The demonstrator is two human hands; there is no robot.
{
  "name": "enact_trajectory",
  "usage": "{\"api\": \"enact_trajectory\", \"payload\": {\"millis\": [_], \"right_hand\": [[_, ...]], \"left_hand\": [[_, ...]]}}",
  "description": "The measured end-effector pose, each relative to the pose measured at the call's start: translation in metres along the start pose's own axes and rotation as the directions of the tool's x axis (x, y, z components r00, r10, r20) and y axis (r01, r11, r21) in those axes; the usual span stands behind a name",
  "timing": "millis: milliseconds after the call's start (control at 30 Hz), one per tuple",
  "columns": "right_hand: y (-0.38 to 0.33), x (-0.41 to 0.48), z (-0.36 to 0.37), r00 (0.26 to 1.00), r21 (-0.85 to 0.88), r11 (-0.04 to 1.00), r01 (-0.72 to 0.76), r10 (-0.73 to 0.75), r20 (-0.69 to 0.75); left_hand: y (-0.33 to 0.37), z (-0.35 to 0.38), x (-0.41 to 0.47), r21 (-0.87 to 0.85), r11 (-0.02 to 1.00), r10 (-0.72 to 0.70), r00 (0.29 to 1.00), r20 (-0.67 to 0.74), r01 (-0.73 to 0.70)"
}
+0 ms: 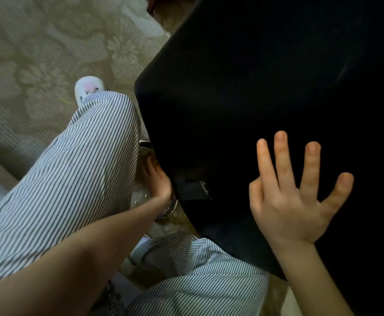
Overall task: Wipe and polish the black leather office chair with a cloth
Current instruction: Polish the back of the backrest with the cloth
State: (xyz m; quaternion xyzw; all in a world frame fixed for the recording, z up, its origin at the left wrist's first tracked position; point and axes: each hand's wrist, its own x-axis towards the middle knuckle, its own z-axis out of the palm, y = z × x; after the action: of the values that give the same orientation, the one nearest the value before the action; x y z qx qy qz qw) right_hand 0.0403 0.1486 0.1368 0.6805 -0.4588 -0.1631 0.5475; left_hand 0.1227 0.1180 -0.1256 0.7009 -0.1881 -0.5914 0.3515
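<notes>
Steadying the black leather chair [254, 87], at right: the right hand [293, 201] is being pressed flat, fingers spread, ideally firmly; the left hand [158, 181], fingers hidden, is being held under the edge; cloth unseen.

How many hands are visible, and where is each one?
2. The right hand lies flat and spread on the black chair. The left hand reaches under the chair's edge, partly hidden.
</notes>
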Motion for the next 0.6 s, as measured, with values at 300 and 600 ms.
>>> {"api": "enact_trajectory", "payload": {"millis": [300,600], "right_hand": [[0.001,0.003,-0.006,0.999,0.050,0.998,0.035,-0.036,0.028],[0.007,0.004,-0.018,0.989,0.277,0.958,0.079,-0.111,0.102]], "left_hand": [[0.039,0.008,-0.075,-0.210,0.971,0.103,0.992,-0.071,-0.116],[0.070,0.005,-0.140,-0.298,0.830,0.533,0.827,0.178,-0.471]]}}
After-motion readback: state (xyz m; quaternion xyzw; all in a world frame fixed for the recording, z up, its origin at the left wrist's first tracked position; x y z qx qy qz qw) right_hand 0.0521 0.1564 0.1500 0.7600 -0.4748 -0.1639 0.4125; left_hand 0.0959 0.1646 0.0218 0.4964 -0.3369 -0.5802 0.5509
